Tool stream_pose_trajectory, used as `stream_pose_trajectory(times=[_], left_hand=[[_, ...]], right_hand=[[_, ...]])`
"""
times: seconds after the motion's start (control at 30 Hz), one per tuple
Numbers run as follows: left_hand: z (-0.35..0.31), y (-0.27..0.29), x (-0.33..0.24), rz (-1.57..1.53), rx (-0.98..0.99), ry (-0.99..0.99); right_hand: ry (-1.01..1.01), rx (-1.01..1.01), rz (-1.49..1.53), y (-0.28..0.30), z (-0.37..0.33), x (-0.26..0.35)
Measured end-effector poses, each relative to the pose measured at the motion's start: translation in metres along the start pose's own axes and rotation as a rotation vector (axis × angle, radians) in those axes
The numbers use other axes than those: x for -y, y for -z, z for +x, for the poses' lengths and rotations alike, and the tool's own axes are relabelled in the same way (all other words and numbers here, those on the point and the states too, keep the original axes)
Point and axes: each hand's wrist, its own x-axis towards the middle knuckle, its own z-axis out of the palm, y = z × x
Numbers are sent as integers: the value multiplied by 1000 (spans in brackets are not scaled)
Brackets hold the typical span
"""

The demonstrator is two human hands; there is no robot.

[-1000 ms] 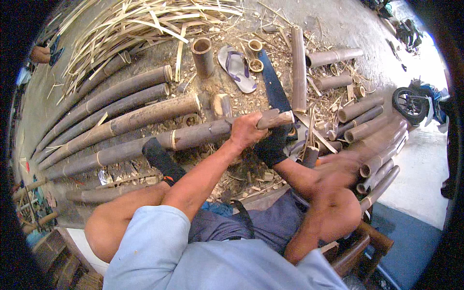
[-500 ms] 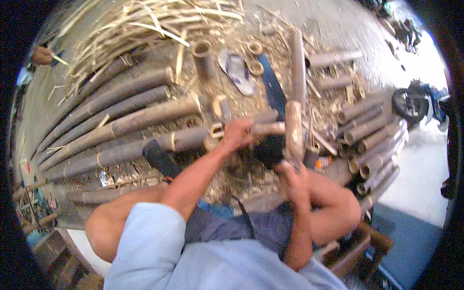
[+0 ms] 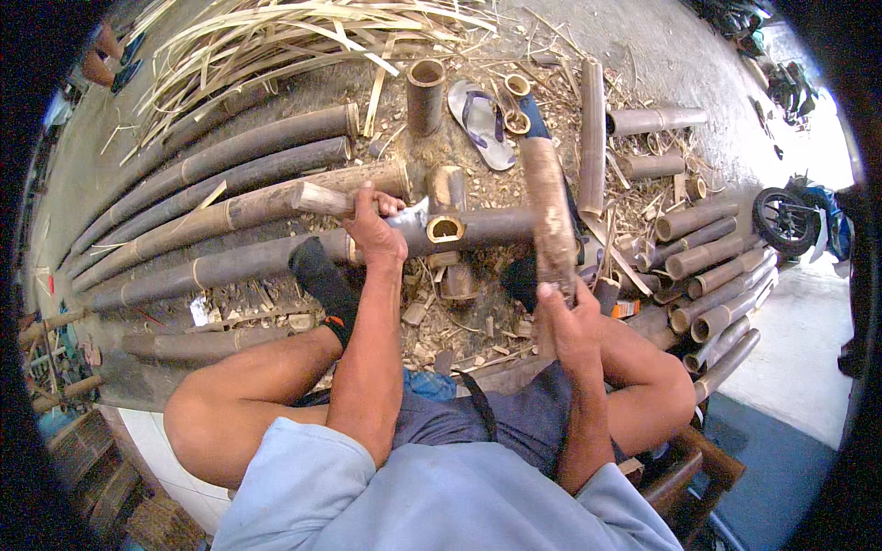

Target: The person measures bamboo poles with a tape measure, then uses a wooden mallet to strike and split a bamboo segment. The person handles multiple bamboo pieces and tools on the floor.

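Observation:
My left hand (image 3: 375, 225) is closed round a chisel; its wooden handle (image 3: 322, 199) points left and its metal blade (image 3: 411, 217) points right, at the left side of a squarish hole in a dark bamboo pole (image 3: 501, 228). Whether the blade touches the pole I cannot tell. In my right hand (image 3: 568, 326) is a thick, worn wooden mallet (image 3: 548, 202), gripped at its narrow lower end and raised above the pole's right part. Short bamboo pieces (image 3: 448, 186) sit crosswise by the hole. My bent legs flank the work.
Long bamboo poles (image 3: 266, 138) lie at left, with pale split strips (image 3: 303, 41) behind them. Beyond the pole are an upright bamboo tube (image 3: 425, 96) and a flip-flop (image 3: 482, 124). Cut tubes (image 3: 712, 262) are piled at right, near a wheel (image 3: 783, 220). Wood chips litter the ground.
My left hand has moved left along the pole, uncovering the hole, and the chisel's handle now points left instead of right. The mallet has tilted, its top leaning left.

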Motion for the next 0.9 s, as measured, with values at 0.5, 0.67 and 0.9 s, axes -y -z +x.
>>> stream_pose_trajectory(times=[0.5,0.67,0.9], left_hand=[[-31,37,13,216,0,-175],[-32,48,30,171,-89,-221],[-21,72,45,219,-133,-338]], right_hand=[[661,210,-474,-49,0,144],[951,382,-777,-76,15,180],[1268,489,-918,-119,22,216]])
